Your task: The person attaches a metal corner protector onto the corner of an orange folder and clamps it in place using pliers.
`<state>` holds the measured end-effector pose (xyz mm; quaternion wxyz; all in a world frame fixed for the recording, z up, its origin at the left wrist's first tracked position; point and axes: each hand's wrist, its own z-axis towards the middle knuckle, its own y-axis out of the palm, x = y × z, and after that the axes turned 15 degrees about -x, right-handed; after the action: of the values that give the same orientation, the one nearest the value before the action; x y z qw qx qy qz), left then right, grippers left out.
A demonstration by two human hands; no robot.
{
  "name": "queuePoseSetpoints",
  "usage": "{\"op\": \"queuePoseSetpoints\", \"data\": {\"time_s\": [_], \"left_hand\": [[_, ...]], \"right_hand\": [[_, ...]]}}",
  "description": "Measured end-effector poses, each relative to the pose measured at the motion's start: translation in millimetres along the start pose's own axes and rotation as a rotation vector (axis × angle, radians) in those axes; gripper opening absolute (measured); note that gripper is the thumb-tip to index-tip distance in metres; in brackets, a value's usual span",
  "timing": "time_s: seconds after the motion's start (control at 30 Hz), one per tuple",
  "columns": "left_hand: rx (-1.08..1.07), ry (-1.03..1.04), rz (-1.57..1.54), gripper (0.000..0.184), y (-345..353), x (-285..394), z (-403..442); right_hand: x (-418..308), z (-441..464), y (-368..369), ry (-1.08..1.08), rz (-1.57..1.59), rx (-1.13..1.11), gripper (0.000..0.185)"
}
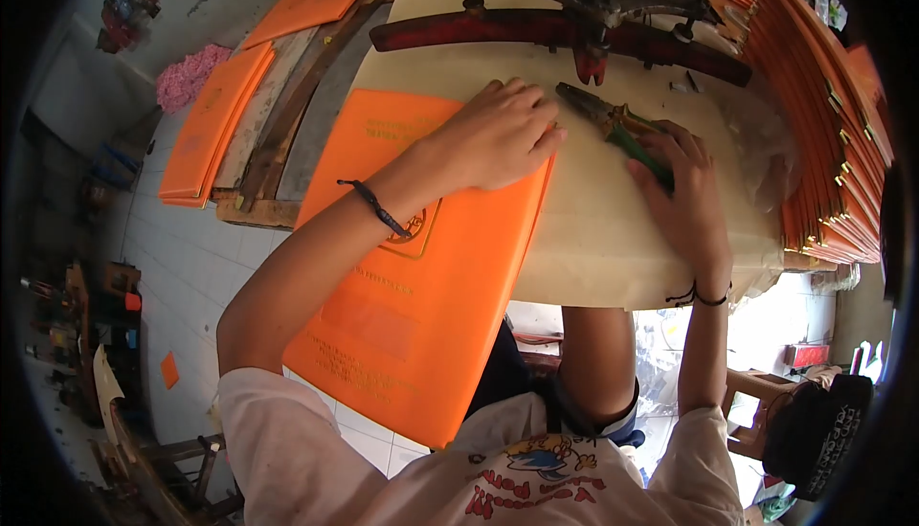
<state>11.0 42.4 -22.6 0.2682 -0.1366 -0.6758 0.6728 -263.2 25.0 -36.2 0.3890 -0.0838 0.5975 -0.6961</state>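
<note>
An orange folder [450, 268] with gold print lies slanted over the front edge of the paper-covered table [593, 248]. My left hand [507, 134] rests on its upper right corner, fingers curled at the edge; what they pinch, if anything, is hidden. My right hand [684, 181] is closed round the green handles of a pair of pliers [627, 134], whose dark jaws point up and left, near my left hand. Just beyond both hands stands a dark metal press with a red bar [479, 28].
A tall stack of orange folders [823, 134] stands at the right. More orange folders [215, 124] lie at the left, with another [311, 4] farther back. A pink bundle [191, 76] sits beyond them. A dark cap [818, 435] is at the lower right.
</note>
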Motion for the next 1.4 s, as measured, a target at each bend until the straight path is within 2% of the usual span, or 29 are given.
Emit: {"op": "queuePoseSetpoints", "data": {"time_s": [0.1,0.33,0.47,0.6,0.8,1.4], "left_hand": [[-0.122,0.003,-0.066,0.034,-8.1,-4.1,7.2],[-0.048,0.044,-0.149,0.030,-6.3,-10.1,7.2],[-0.093,0.026,-0.177,0.028,-6.6,-12.2,7.1],[-0.073,-0.005,-0.328,0.021,-12.5,-5.9,5.7],[0.012,0.079,-0.307,0.022,-9.7,-6.3,6.3],[-0.047,0.058,-0.306,0.021,-8.7,-12.3,7.3]], "right_hand": [[-2.3,0.0,-1.5,0.011,-0.017,-0.005,0.030],[-9.1,1.1,-4.7,0.016,-0.029,0.001,0.031],[-10.8,1.3,-6.5,0.032,-0.020,-0.020,0.032],[-9.8,1.6,-5.4,0.048,0.020,-0.016,0.031],[-11.8,1.3,-5.2,0.051,0.090,0.004,0.029],[-7.0,2.7,-4.4,0.073,0.062,-0.032,0.034]]}}
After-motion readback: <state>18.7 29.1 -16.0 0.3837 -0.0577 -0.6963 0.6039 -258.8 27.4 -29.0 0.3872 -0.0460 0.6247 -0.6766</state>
